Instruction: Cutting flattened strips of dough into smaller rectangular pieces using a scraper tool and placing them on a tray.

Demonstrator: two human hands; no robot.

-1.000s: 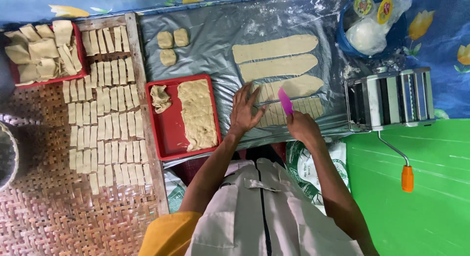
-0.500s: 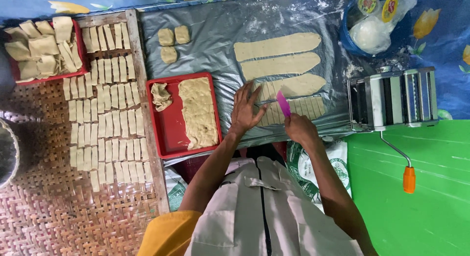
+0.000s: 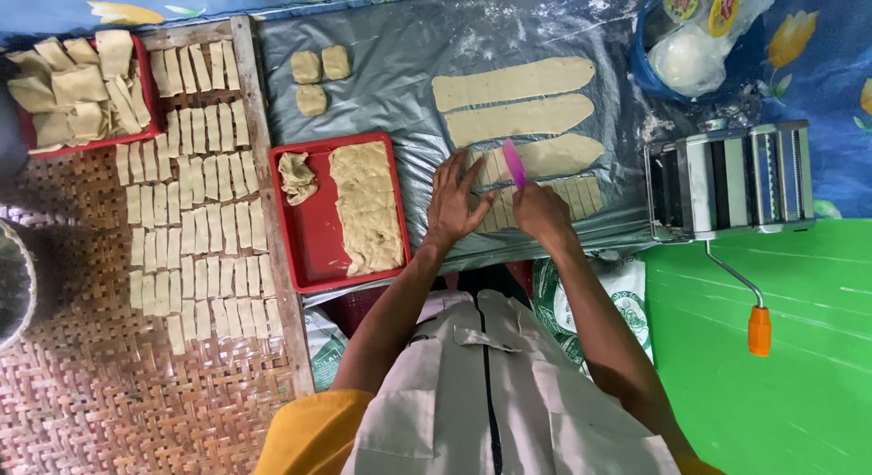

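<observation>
The risk sits at the blade. The flat magenta plastic cutter [image 3: 514, 162] is being set edge-down into the long pale strip of rolled dough [image 3: 536, 195] right beside the spread fingers of the left hand [image 3: 457, 201]; a slip sideways could catch a fingertip, or a slanted cut could leave uneven pieces. The dough is soft and laid on a thin floured grey plastic sheet [image 3: 391, 66], so a dragged blade could stretch the strip or score the sheet beneath. Pieces already cut lie close together and may stick if pressed.

The left hand is seen flat and open, fingers fanned, pressed on the cut end of the strip to steady it. The right hand [image 3: 541, 212] is closed around the cutter, pinched near its lower end, with the blade standing nearly upright above the knuckles. The two hands are close, just beside one another, not touching as far as can be told.

The strip being cut lies nearest the person, below three uncut long strips [image 3: 513, 83]. To the left a red rectangular tray [image 3: 313, 257] with a slab of rough dough is found; further left, rows of small cut rectangles [image 3: 195, 221] are laid out on a woven bamboo mat [image 3: 109, 384]. A metal hand-crank pasta roller [image 3: 731, 180] stands at right.
</observation>
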